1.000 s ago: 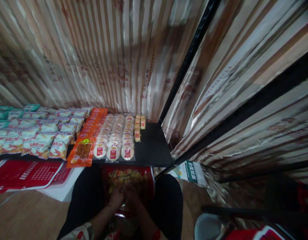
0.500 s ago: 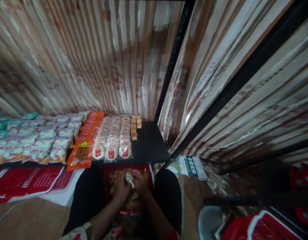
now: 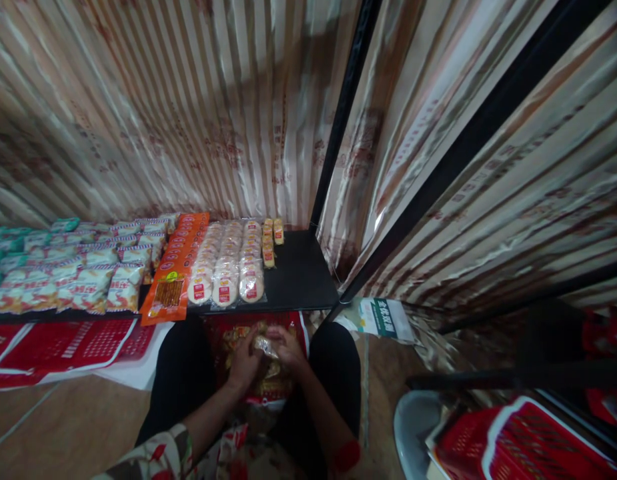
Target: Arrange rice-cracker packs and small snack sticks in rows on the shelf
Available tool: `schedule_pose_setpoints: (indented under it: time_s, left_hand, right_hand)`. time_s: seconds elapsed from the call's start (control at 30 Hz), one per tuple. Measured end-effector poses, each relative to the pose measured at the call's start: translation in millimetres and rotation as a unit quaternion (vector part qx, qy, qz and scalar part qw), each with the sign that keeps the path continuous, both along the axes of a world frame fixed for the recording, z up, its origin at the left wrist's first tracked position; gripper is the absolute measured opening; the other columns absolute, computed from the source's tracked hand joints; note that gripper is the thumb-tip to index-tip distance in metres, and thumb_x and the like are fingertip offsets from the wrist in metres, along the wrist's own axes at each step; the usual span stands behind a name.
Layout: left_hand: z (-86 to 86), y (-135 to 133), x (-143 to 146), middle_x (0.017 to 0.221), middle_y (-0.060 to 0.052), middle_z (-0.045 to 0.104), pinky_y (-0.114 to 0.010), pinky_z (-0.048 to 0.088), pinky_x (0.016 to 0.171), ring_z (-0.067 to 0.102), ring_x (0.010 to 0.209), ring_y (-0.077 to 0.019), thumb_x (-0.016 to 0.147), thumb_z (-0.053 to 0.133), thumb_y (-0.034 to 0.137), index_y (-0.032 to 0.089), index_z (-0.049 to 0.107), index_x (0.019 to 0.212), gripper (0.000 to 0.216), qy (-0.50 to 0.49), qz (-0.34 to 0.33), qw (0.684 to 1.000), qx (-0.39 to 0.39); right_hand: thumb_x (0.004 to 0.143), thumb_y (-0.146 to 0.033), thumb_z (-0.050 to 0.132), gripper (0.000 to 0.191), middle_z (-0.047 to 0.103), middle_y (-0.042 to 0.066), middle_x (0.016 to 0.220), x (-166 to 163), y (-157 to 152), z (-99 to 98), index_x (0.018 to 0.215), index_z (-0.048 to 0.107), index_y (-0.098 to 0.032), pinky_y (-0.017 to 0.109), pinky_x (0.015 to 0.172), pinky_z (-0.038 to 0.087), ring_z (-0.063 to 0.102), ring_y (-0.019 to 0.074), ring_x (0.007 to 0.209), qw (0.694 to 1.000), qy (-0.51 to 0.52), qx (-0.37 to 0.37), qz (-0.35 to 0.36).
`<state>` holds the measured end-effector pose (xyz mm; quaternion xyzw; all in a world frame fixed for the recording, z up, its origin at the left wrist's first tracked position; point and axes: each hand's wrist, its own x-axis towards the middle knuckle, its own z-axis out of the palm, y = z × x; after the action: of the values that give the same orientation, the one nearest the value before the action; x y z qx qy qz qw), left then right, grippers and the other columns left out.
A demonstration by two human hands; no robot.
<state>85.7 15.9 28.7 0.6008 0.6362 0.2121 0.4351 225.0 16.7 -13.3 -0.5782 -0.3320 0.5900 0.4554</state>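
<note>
Both my hands meet between my knees, above a red bag [image 3: 301, 340] of small yellow-wrapped snacks [image 3: 271, 387]. My left hand [image 3: 245, 363] and my right hand [image 3: 287, 347] are closed around a wrapped snack [image 3: 264, 345] in shiny clear film. Its exact kind is too blurred to tell. Just beyond, on a black shelf [image 3: 305, 273], several small yellow snack packs [image 3: 269, 252] stand in two short rows. Beside them lie rows of round wrapped crackers [image 3: 225, 289] with red labels.
Further left are an orange snack packet [image 3: 175, 267] and many white snack bags [image 3: 88, 287]. Red baskets [image 3: 83, 347] sit below the shelf. A black post [image 3: 338, 140] rises at its right corner. A grey basin [image 3: 415, 433] and another red basket [image 3: 548, 440] stand at right.
The view has tilted slightly, so the shelf sits a little higher in the picture. My hands stay together on the wrapped snack, with small finger movements.
</note>
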Motion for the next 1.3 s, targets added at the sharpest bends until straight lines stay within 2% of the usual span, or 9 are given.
schedule_pose_setpoints:
  time_s: [0.17, 0.3, 0.47, 0.57, 0.7, 0.9, 1.1, 1.2, 1.3]
  left_hand:
    - [-8.1, 2, -4, 0.125, -0.010, 0.058, -0.032, 0.035, 0.105, 0.051, 0.118, -0.0210, 0.070, 0.049, 0.015, 0.013, 0.055, 0.124, 0.054, -0.015, 0.014, 1.000, 0.010]
    - [-9.8, 2, -5, 0.119, -0.008, 0.061, -0.034, 0.037, 0.102, 0.053, 0.113, -0.0215, 0.069, 0.051, 0.018, 0.016, 0.058, 0.116, 0.047, -0.044, 0.038, 0.998, 0.033]
    - [-4.4, 1, -2, 0.110, -0.010, 0.063, -0.039, 0.042, 0.095, 0.057, 0.104, -0.0230, 0.070, 0.052, 0.022, 0.016, 0.058, 0.109, 0.039, -0.099, 0.048, 0.992, 0.069]
    - [-0.5, 1, 1, 0.105, -0.009, 0.064, -0.038, 0.044, 0.090, 0.059, 0.096, -0.0221, 0.070, 0.054, 0.025, 0.016, 0.058, 0.106, 0.037, -0.117, 0.056, 0.988, 0.081]
    - [5.7, 3, 8, 0.104, -0.008, 0.065, -0.037, 0.045, 0.090, 0.059, 0.097, -0.0213, 0.070, 0.055, 0.026, 0.017, 0.058, 0.103, 0.034, -0.143, 0.075, 0.983, 0.085]
    - [13.9, 1, 17, 0.098, -0.007, 0.066, -0.036, 0.047, 0.085, 0.061, 0.088, -0.0203, 0.070, 0.057, 0.032, 0.017, 0.058, 0.101, 0.035, -0.165, 0.091, 0.980, 0.068]
    - [16.2, 0, 17, 0.099, -0.007, 0.067, -0.036, 0.045, 0.088, 0.061, 0.092, -0.0212, 0.069, 0.056, 0.032, 0.018, 0.059, 0.099, 0.033, -0.169, 0.098, 0.979, 0.053]
    - [15.1, 0, 18, 0.090, -0.005, 0.066, -0.033, 0.047, 0.081, 0.061, 0.082, -0.0194, 0.069, 0.057, 0.036, 0.018, 0.059, 0.097, 0.034, -0.162, 0.102, 0.981, 0.037]
    - [13.8, -1, 23, 0.074, -0.001, 0.062, -0.028, 0.047, 0.066, 0.058, 0.064, -0.0150, 0.070, 0.056, 0.042, 0.017, 0.057, 0.098, 0.037, -0.186, 0.102, 0.977, 0.012]
  right_hand:
    - [0.054, -0.035, 0.073, 0.044, 0.069, 0.009, 0.098, 2, -1, 8.0, 0.093, 0.064, -0.016, 0.039, 0.085, 0.050, 0.065, 0.0243, 0.091, 1.000, -0.019, 0.017, -0.006]
    - [0.054, -0.037, 0.075, 0.043, 0.069, 0.007, 0.096, 2, -1, 14.1, 0.092, 0.066, -0.018, 0.039, 0.085, 0.050, 0.065, 0.0243, 0.092, 0.998, -0.012, 0.038, -0.040]
    - [0.051, -0.041, 0.078, 0.044, 0.070, 0.007, 0.098, 6, 2, 21.1, 0.089, 0.067, -0.022, 0.041, 0.085, 0.050, 0.065, 0.0258, 0.092, 0.996, 0.024, 0.046, -0.076]
    - [0.050, -0.036, 0.078, 0.042, 0.070, 0.006, 0.097, 10, 5, 27.9, 0.088, 0.067, -0.023, 0.041, 0.087, 0.049, 0.065, 0.0256, 0.094, 0.993, 0.042, 0.045, -0.100]
    - [0.050, -0.030, 0.075, 0.045, 0.071, 0.006, 0.094, 17, 6, 41.5, 0.094, 0.066, -0.023, 0.038, 0.082, 0.050, 0.065, 0.0241, 0.090, 0.987, 0.077, 0.041, -0.136]
    - [0.056, -0.028, 0.069, 0.042, 0.070, 0.006, 0.105, 22, 0, 64.0, 0.098, 0.067, -0.024, 0.035, 0.082, 0.047, 0.063, 0.0242, 0.098, 0.985, 0.103, 0.035, -0.134]
    - [0.056, -0.026, 0.067, 0.048, 0.068, 0.007, 0.112, 23, -3, 66.6, 0.104, 0.067, -0.025, 0.034, 0.079, 0.048, 0.062, 0.0248, 0.101, 0.982, 0.129, 0.026, -0.132]
    - [0.055, -0.026, 0.068, 0.047, 0.069, 0.007, 0.110, 23, -3, 66.5, 0.102, 0.067, -0.024, 0.034, 0.080, 0.049, 0.063, 0.0244, 0.100, 0.977, 0.161, 0.021, -0.137]
    - [0.054, -0.027, 0.070, 0.046, 0.070, 0.007, 0.106, 24, -2, 68.9, 0.100, 0.068, -0.023, 0.034, 0.080, 0.049, 0.064, 0.0239, 0.097, 0.973, 0.175, 0.015, -0.147]
